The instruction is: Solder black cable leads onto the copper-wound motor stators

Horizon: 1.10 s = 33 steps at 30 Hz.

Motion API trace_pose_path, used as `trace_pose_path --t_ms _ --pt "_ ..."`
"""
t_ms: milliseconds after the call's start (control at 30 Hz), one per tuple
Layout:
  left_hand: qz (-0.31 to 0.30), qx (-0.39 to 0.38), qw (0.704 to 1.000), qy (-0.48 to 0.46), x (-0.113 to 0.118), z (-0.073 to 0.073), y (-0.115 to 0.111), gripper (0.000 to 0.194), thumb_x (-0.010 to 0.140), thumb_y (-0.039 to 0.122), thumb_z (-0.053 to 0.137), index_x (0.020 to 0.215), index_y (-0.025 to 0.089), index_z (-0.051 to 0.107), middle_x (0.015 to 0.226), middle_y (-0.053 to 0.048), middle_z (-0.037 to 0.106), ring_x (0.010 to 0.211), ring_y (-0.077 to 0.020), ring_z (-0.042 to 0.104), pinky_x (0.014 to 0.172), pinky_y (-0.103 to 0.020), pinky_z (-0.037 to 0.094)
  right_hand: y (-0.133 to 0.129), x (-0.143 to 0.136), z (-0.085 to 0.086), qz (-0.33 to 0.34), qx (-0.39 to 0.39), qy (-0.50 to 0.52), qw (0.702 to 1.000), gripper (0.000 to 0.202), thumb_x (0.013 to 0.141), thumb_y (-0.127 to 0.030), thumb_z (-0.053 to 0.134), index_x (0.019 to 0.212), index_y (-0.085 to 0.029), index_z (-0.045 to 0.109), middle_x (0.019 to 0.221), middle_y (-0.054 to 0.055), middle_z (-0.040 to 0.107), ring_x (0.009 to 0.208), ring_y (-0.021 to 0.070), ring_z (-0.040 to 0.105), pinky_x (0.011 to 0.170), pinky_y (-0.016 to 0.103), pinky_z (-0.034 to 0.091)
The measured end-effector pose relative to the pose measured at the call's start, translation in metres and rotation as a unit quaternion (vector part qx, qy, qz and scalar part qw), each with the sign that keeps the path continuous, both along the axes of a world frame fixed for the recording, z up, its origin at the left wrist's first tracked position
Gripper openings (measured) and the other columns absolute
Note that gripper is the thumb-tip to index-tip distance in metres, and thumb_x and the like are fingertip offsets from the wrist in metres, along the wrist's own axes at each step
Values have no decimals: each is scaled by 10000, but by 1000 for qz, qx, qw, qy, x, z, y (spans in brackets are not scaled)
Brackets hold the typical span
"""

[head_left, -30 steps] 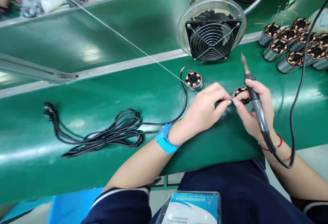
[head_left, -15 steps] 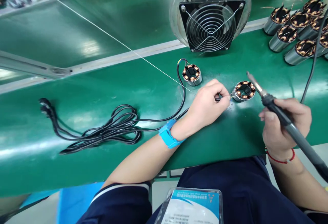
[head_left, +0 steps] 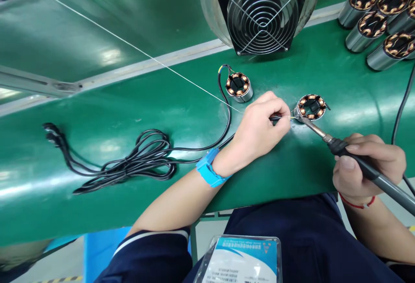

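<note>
My left hand (head_left: pixel 264 125) pinches the end of a black power cable (head_left: pixel 228 139), whose thin wires run to a motor stator (head_left: pixel 311 109) with copper windings. The white solder wire (head_left: pixel 155 59) comes down from the upper left and passes behind that hand; whether the fingers hold it too is hidden. In my right hand (head_left: pixel 369 166) is a soldering iron (head_left: pixel 337 147), gripped like a pen. Its tip meets the wires at the stator's left front edge. Behind my left hand stands another stator (head_left: pixel 240 87) with a cable joined to it.
A square fan with a wire guard (head_left: pixel 262 19) stands at the back of the green bench (head_left: pixel 194 201). Several taller stators (head_left: pixel 366 32) stand at the back right. Coiled black cable with plugs (head_left: pixel 129 166) lies at left. The iron's cord (head_left: pixel 400 114) hangs at right.
My right hand has brought the soldering iron's tip down and left, from above the bench right of the stator onto the wires. My left hand keeps its pinch. The view has shifted slightly.
</note>
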State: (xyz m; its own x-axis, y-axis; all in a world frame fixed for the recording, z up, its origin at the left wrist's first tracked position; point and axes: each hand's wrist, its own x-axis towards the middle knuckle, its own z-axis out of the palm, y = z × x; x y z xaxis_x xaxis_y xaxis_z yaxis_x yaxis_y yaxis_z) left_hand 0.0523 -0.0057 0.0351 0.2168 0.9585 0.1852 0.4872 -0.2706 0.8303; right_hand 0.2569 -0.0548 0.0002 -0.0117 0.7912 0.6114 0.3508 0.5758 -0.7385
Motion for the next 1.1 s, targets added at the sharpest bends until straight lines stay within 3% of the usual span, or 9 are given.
trace_pose_path --t_ms 100,167,700,900,1033,1100 --pt "0 5 1000 7 0 0 0 181 740 25 522 641 174 544 715 3 562 657 -102 488 638 -252 460 4 -4 5 54 69 26 996 269 710 -105 677 972 -152 643 636 -5 547 474 123 501 405 301 416" --pt "1 10 1000 6 0 -1 0 182 742 22 515 643 172 542 715 4 557 659 -101 489 642 -253 462 5 -5 6 69 74 22 995 299 709 -83 679 1003 -133 650 635 -2 552 483 123 509 402 292 419" --pt "5 21 1000 14 -1 -1 0 171 755 48 513 653 181 543 729 -5 568 693 -117 508 667 -282 493 5 -4 5 60 51 19 997 293 722 -113 696 1008 -156 651 662 -3 572 484 123 541 409 289 445" --pt "1 22 1000 8 0 0 0 167 755 50 516 653 180 539 723 -4 561 688 -115 501 663 -278 483 8 -6 10 -3 69 -24 997 271 729 -117 670 989 -184 635 651 -24 540 515 132 544 440 296 443" --pt "4 28 1000 10 0 0 0 167 762 58 520 651 179 544 724 -5 563 685 -115 501 659 -279 485 10 -8 11 0 79 -43 996 249 719 -119 684 952 -176 618 641 -20 554 529 127 543 461 285 438" --pt "6 25 1000 17 0 -1 1 163 769 65 522 659 181 550 731 -6 568 687 -117 503 656 -281 486 6 -5 8 -4 38 -36 999 211 738 -196 690 923 -198 588 642 -29 545 522 122 539 465 283 438"
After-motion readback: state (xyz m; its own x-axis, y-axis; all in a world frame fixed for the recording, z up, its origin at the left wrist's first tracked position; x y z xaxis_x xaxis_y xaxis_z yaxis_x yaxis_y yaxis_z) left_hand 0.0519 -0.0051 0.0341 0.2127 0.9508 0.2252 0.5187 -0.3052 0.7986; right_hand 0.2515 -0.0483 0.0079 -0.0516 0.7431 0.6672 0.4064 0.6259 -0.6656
